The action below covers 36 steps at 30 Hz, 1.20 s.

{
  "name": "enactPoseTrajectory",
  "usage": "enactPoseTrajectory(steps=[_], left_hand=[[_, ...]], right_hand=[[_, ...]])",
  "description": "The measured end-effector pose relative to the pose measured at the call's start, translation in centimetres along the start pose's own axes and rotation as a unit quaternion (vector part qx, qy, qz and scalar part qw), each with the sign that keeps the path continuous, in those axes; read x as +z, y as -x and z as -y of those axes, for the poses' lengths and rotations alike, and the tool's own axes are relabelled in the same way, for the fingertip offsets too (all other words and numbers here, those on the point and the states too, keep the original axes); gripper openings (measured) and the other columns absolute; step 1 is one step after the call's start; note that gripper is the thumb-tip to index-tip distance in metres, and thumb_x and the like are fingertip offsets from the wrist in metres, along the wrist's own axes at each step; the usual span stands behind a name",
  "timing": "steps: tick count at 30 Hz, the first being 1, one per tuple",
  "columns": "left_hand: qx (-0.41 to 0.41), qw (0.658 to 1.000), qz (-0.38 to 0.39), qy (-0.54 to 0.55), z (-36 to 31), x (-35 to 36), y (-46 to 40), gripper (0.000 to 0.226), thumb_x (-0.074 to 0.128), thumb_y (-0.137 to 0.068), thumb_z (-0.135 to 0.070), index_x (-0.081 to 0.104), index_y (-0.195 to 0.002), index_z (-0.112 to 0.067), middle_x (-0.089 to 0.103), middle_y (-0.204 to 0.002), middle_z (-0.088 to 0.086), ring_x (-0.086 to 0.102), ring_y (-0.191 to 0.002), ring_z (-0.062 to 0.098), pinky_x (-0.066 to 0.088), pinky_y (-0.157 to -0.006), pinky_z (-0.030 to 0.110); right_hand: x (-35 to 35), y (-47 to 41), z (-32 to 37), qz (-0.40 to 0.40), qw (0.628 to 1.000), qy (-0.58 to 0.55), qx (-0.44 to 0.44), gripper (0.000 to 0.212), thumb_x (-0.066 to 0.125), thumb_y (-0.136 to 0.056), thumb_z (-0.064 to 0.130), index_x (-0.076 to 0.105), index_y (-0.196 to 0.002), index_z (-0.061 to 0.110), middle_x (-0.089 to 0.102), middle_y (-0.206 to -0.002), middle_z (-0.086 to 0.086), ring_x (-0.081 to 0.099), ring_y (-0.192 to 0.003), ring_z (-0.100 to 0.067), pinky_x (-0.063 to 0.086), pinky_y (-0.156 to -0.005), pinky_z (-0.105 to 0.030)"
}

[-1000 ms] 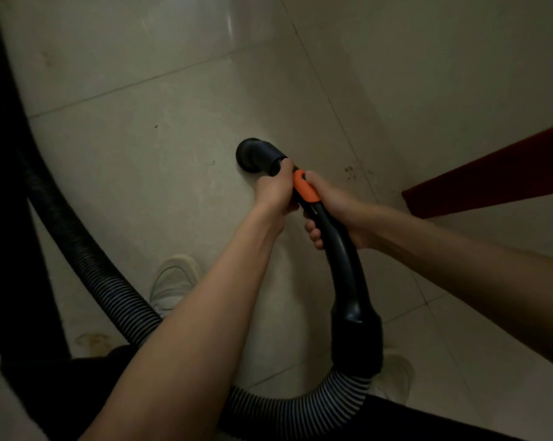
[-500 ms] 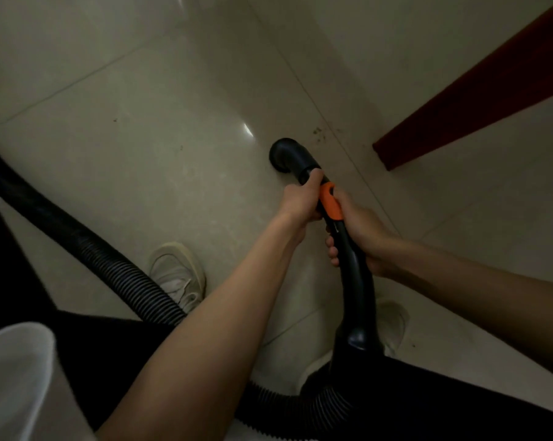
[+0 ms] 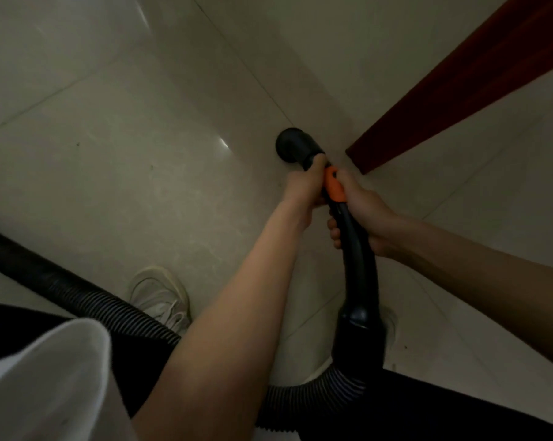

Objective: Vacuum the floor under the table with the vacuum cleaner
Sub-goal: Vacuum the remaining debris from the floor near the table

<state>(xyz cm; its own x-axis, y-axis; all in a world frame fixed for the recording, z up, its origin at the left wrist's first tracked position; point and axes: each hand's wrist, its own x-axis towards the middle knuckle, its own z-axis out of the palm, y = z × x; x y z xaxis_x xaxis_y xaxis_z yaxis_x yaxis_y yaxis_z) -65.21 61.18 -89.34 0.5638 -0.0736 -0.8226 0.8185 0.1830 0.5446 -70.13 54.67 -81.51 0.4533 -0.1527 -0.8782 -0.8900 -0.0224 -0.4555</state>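
Open tile floor (image 3: 125,148) from nine to twelve o'clock; a dark red leg (image 3: 459,90) blocks at two, ribbed hose (image 3: 78,297) crosses at eight.

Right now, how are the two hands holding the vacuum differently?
The left hand grips nearer the black nozzle, ahead of the orange button; the right hand grips behind it, on the curved handle. The left shows its back; the right shows curled fingers underneath. Both grip the same black tube.
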Motion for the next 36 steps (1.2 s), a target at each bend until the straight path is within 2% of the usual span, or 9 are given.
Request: enactPoseTrajectory(steps=[4,8,10,14,19,21,24,28,36], left_hand=[[0.021,1.0,-0.007,-0.012,-1.3,-0.9,-0.6,0.028,0.051,-0.094,-0.035,0.054,-0.096,-0.007,0.052,-0.067,0.003,0.051,-0.056,0.014,0.043,-0.05,0.024],[0.011,0.998,0.047,-0.031,-1.8,1.3,0.1,0.034,0.047,-0.097,-0.035,0.052,-0.11,-0.004,0.057,-0.084,0.009,0.056,-0.073,0.02,0.049,-0.067,0.032],[0.006,0.997,0.064,-0.039,-1.1,2.1,0.5,0.04,0.046,-0.097,-0.034,0.051,-0.119,-0.002,0.058,-0.093,0.011,0.058,-0.081,0.022,0.051,-0.073,0.035],[-0.01,0.993,0.094,-0.067,0.9,2.6,1.1,0.032,0.046,-0.097,-0.035,0.051,-0.107,-0.004,0.059,-0.086,0.008,0.059,-0.082,0.022,0.051,-0.082,0.038],[-0.027,0.986,0.132,-0.102,2.7,3.7,2.7,0.031,0.041,-0.099,-0.036,0.051,-0.103,-0.006,0.055,-0.076,0.003,0.054,-0.066,0.013,0.047,-0.057,0.024],[-0.034,0.982,0.145,-0.113,3.3,4.1,3.2,0.031,0.04,-0.099,-0.036,0.05,-0.101,-0.007,0.054,-0.074,0.002,0.053,-0.063,0.011,0.043,-0.052,0.022],[-0.038,0.981,0.147,-0.117,3.8,4.3,3.4,0.03,0.04,-0.099,-0.036,0.051,-0.094,-0.009,0.055,-0.074,0.002,0.053,-0.064,0.012,0.043,-0.054,0.022],[-0.063,0.979,0.161,-0.11,4.1,4.3,3.6,0.03,0.042,-0.098,-0.036,0.051,-0.102,-0.007,0.056,-0.078,0.003,0.055,-0.067,0.014,0.047,-0.058,0.024],[-0.072,0.979,0.166,-0.099,3.9,4.2,3.8,0.029,0.042,-0.098,-0.035,0.05,-0.1,-0.007,0.055,-0.075,0.003,0.053,-0.066,0.013,0.045,-0.058,0.025]], right_hand=[[0.8,-0.7,1.2,0.003,1.0,0.01,-0.009,0.056,0.041,-0.094,0.058,0.056,-0.086,0.004,0.047,-0.052,-0.008,0.047,-0.033,-0.015,0.041,-0.037,-0.02],[-0.8,-0.9,1.1,-0.026,0.999,-0.02,0.001,0.059,0.038,-0.095,0.058,0.057,-0.102,0.002,0.048,-0.055,-0.009,0.048,-0.035,-0.015,0.042,-0.038,-0.021],[-1.5,-0.6,0.4,-0.039,0.999,-0.028,0.008,0.059,0.038,-0.096,0.058,0.057,-0.102,0.003,0.049,-0.055,-0.009,0.048,-0.036,-0.015,0.042,-0.039,-0.021],[-2.1,0.4,-1.6,-0.063,0.997,-0.048,0.025,0.057,0.039,-0.096,0.057,0.059,-0.094,0.004,0.049,-0.048,-0.007,0.048,-0.035,-0.015,0.042,-0.039,-0.022],[-2.9,1.6,-3.7,-0.109,0.99,-0.077,0.037,0.058,0.039,-0.096,0.056,0.058,-0.082,0.003,0.048,-0.048,-0.008,0.047,-0.035,-0.016,0.041,-0.039,-0.022],[-3.1,2.0,-4.4,-0.128,0.988,-0.078,0.043,0.059,0.039,-0.096,0.056,0.059,-0.083,0.002,0.049,-0.049,-0.008,0.048,-0.035,-0.016,0.041,-0.039,-0.023],[-3.0,2.3,-4.9,-0.143,0.986,-0.076,0.048,0.061,0.039,-0.096,0.057,0.06,-0.086,0.001,0.05,-0.049,-0.009,0.049,-0.036,-0.016,0.042,-0.039,-0.023],[-3.0,2.7,-5.1,-0.151,0.984,-0.072,0.056,0.063,0.038,-0.096,0.056,0.062,-0.096,-0.002,0.049,-0.051,-0.01,0.048,-0.037,-0.017,0.041,-0.038,-0.023],[-2.7,2.9,-4.9,-0.159,0.983,-0.074,0.061,0.059,0.039,-0.096,0.056,0.061,-0.091,0.001,0.05,-0.051,-0.01,0.049,-0.035,-0.017,0.043,-0.039,-0.023]])
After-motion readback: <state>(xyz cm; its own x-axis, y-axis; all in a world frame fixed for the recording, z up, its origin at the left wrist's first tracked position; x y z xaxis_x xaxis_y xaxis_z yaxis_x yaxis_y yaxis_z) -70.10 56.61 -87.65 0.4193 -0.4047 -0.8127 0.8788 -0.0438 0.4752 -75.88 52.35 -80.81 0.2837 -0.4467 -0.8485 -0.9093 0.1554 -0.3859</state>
